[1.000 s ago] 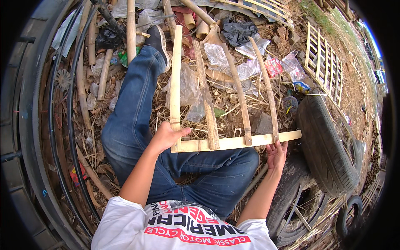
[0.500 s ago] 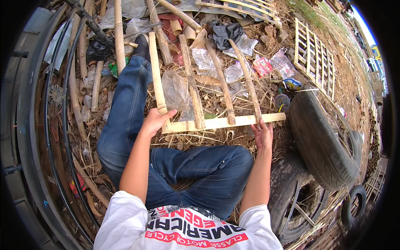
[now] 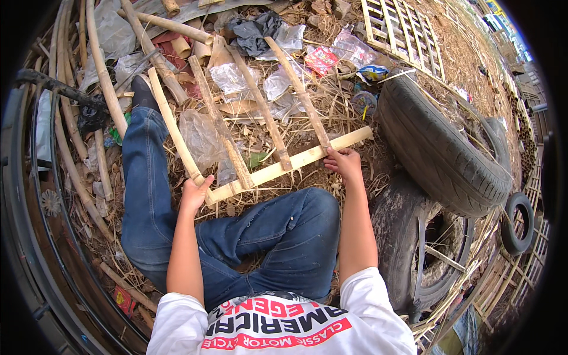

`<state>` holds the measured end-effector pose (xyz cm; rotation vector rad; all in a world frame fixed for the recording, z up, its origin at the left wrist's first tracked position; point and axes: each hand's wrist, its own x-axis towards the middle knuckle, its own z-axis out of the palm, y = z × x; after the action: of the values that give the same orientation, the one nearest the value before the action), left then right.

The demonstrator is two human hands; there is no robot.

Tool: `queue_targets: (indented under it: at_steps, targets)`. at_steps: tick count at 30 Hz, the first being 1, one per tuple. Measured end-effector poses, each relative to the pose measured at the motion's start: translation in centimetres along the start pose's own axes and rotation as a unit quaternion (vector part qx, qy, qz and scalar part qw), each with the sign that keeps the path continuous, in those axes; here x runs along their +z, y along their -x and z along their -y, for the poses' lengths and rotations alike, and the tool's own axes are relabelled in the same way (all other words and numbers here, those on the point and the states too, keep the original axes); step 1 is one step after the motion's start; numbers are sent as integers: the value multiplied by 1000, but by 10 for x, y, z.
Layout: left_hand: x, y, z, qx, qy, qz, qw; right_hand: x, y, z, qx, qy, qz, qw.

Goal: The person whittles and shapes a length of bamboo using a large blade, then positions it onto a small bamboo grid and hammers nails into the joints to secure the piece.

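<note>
Before me lies a comb-shaped bamboo frame, one pale bamboo crosspiece [image 3: 306, 157] with several bamboo slats [image 3: 257, 104] running away from it. My left hand [image 3: 194, 194] is closed on its near left corner, where the pale outermost slat [image 3: 172, 125] meets the crosspiece, thumb on top. My right hand [image 3: 344, 164] grips the crosspiece by the base of the rightmost slat [image 3: 299, 93], fingers partly hidden. Beyond that hand the crosspiece's right end sticks out freely. The frame slants, its right end farther from me than its left.
Two worn tyres [image 3: 441, 145] stand and lie close on my right, with a smaller tyre [image 3: 517, 223] beyond. Lattice bamboo panels [image 3: 408, 35] lie far right. Bamboo poles [image 3: 100, 65] and a black metal rack [image 3: 44, 236] line the left. Plastic bags [image 3: 254, 32] and dry straw litter the ground.
The frame has turned, its right end swinging away from me and its left corner coming nearer. Both hands keep their hold, and my view has shifted to the right.
</note>
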<state>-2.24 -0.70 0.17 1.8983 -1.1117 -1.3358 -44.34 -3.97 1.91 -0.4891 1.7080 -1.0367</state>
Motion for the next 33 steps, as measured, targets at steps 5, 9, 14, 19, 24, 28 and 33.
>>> queue_targets:
  at_steps: [5, 9, 14, 19, 24, 28, 33]
  targets:
    - [6, -6, 10, -7, -49, -15, 999, -3, -4, -12, -70, 81, -69, 992]
    - [12, -14, 31, 15, -69, -27, 997, -4, -4, -15, -96, 93, -65, 989]
    - [16, -17, 43, -18, -13, -50, 998, 5, 9, -11, -121, 113, -97, 982]
    - [10, -12, 53, 18, 85, -27, 996, -2, 33, -6, -157, 174, -129, 964]
    - [12, -2, 34, 88, 43, -30, 995, -38, 60, -40, -204, 197, -137, 949]
    - [12, 3, 20, 106, 58, -34, 992, -51, 80, -59, -172, 232, -107, 951]
    - [22, 8, 4, 94, 71, -35, 992, -31, 57, -51, -190, 321, -116, 920]
